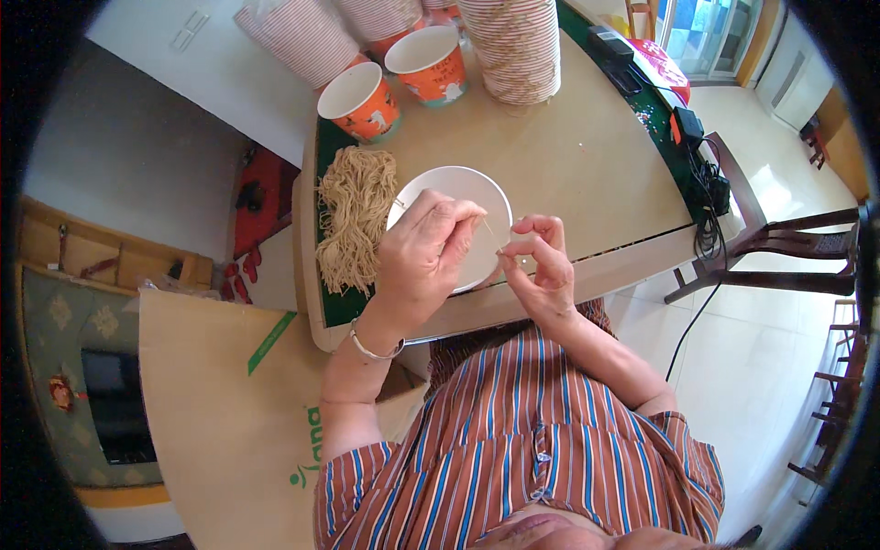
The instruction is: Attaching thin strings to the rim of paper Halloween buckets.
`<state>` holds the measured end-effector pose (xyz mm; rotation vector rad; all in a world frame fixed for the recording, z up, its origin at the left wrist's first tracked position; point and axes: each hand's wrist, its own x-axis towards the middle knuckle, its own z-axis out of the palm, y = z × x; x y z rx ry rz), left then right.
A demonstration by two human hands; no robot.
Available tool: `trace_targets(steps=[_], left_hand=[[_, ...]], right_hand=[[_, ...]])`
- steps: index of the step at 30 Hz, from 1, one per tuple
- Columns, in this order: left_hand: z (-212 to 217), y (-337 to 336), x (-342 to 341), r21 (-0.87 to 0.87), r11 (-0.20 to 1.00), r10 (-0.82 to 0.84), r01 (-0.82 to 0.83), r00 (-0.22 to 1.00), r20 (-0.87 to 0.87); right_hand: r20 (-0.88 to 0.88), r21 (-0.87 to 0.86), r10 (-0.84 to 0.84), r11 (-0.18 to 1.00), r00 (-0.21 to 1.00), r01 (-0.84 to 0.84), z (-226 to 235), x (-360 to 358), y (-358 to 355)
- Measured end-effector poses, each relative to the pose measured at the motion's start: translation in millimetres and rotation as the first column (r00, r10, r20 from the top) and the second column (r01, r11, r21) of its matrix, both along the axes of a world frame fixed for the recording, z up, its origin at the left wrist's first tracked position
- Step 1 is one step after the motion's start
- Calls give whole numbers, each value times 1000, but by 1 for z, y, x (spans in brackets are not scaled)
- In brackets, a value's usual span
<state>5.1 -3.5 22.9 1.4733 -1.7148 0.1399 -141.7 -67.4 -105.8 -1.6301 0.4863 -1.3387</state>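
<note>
A thin tan string (492, 233) stretches between my two hands. My left hand (426, 249) pinches its upper end, and that wrist wears a bangle (374, 348). Lower and to the right, my right hand (543, 273) grips the other end between thumb and finger. Both hands are above a white round bowl (472, 186) at the table's near edge. My left hand hides part of the bowl. Just left of it lies a thick bundle of tan strings (356, 215).
Two orange-patterned paper tubs (362, 105) stand at the back of the table (587, 160), before tall stacks of tubs (513, 46). Cables and a black adapter (686, 126) lie along the right edge. A large cardboard box (215, 385) stands at left, a wooden chair (807, 243) at right.
</note>
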Motion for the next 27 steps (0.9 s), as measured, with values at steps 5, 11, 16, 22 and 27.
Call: trace_targets(steps=[5,11,16,22,27], left_hand=[[2,-2,7,27,998,-55,57,997,-46],[12,-9,2,76,996,-49,50,999,-5],[12,-15,7,120,991,-57,59,998,-24],[7,-15,9,138,989,-44,54,996,-77],[4,-16,7,107,993,-47,55,996,-74]], right_hand=[[-126,-250,-198,955,972,162,0,-7,-15],[-100,-279,-198,946,975,163,-5,-9,-27],[-78,-208,-202,961,976,183,-14,-8,-24],[-72,-169,-210,966,975,196,-14,-15,-20],[4,122,-75,990,997,74,-24,-12,-16]])
